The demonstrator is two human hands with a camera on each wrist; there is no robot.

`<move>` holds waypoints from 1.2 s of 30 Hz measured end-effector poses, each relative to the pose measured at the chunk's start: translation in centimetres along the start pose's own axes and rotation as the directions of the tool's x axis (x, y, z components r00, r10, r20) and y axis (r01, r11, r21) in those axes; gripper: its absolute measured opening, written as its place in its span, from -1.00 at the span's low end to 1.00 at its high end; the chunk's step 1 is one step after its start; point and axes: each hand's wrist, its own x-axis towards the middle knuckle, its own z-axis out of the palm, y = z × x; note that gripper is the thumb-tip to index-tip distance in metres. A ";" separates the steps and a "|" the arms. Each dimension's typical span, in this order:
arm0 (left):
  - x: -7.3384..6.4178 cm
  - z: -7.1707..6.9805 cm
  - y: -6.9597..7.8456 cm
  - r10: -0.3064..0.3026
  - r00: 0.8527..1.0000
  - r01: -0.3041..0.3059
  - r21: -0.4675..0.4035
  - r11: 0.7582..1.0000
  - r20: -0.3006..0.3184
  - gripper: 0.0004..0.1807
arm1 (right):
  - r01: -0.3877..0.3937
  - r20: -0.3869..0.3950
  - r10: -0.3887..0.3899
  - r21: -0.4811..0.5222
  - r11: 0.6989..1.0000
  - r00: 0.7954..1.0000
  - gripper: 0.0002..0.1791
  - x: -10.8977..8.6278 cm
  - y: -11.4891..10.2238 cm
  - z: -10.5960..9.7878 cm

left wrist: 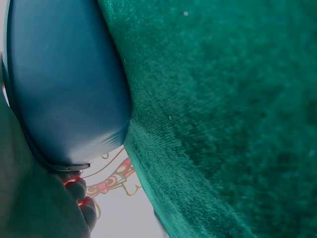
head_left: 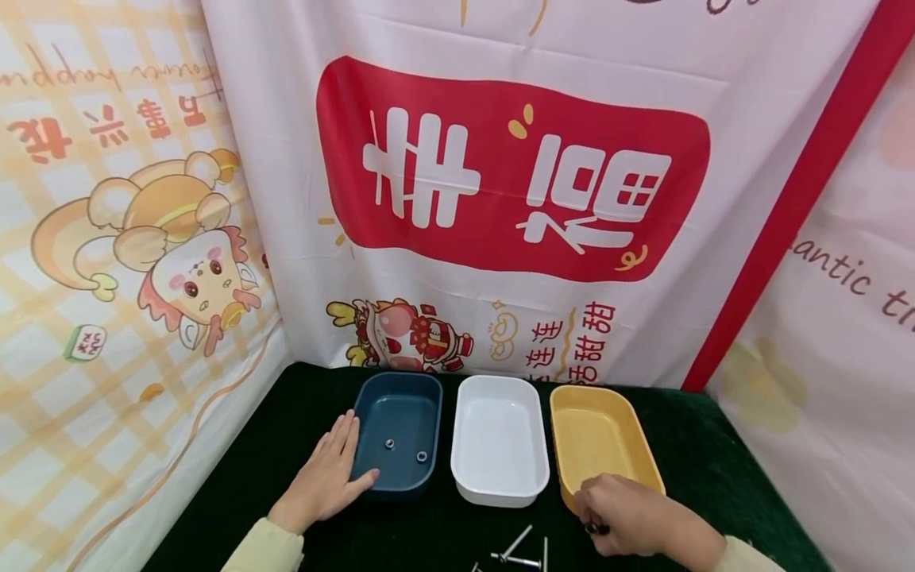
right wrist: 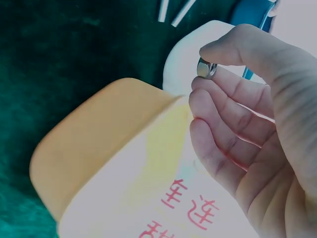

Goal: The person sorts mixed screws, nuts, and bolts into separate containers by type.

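My right hand (head_left: 629,516) is at the near edge of the yellow tray (head_left: 604,433). Between thumb and index finger it pinches a small metal nut (right wrist: 206,68), clearest in the right wrist view; the other fingers are bent loosely beneath. Fingers straight, my left hand (head_left: 325,477) rests along the left side of the dark blue tray (head_left: 366,389), its thumb at the near left corner. In that tray lie two small metal nuts, one left of middle (head_left: 389,444) and another toward the right wall (head_left: 422,456).
A white tray (head_left: 500,496) stands between the blue and yellow ones. Several metal screws (head_left: 516,543) lie on the dark green cloth (head_left: 443,540) at the front, partly cut off by the frame. A printed curtain (head_left: 500,318) hangs right behind the trays.
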 end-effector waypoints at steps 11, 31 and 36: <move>0.1 0.2 -0.2 0.001 1.000 -0.001 0.007 1.000 -0.002 0.16 | 0.079 -0.050 -0.082 -0.076 0.994 0.995 -0.83 3.5 -1.7 -1.6; 0.4 0.2 -0.2 0.016 1.000 -0.016 -0.001 1.000 -0.016 0.16 | 0.235 -0.108 -0.258 -0.188 0.954 0.960 -0.85 11.7 -4.8 -3.0; 0.5 0.4 -0.3 0.018 1.000 -0.018 -0.003 1.000 -0.008 0.16 | 0.233 -0.145 -0.262 -0.190 0.954 0.954 -0.87 13.6 -5.4 -3.4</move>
